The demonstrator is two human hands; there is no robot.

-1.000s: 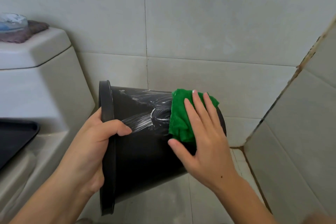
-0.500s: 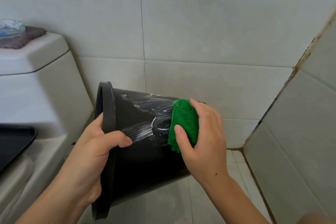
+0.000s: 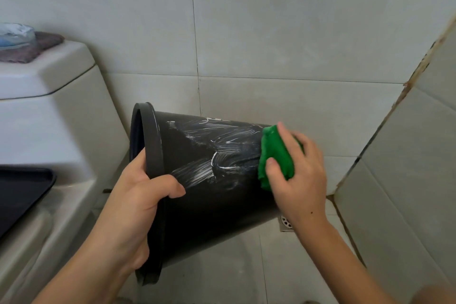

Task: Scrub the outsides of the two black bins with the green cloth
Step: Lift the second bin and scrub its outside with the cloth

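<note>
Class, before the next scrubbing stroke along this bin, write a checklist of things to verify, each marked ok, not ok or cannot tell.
1. Left hand has a firm grip on the bin rim: ok.
2. Right hand holds the green cloth against the black bin: ok.
3. Bin tipped on its side, outside wall exposed: ok.
4. Soap streaks cover the whole outside: not ok, lower wall bare.
5. Far side scrubbed: cannot tell.
6. Second bin within reach: cannot tell, not in view.
</note>
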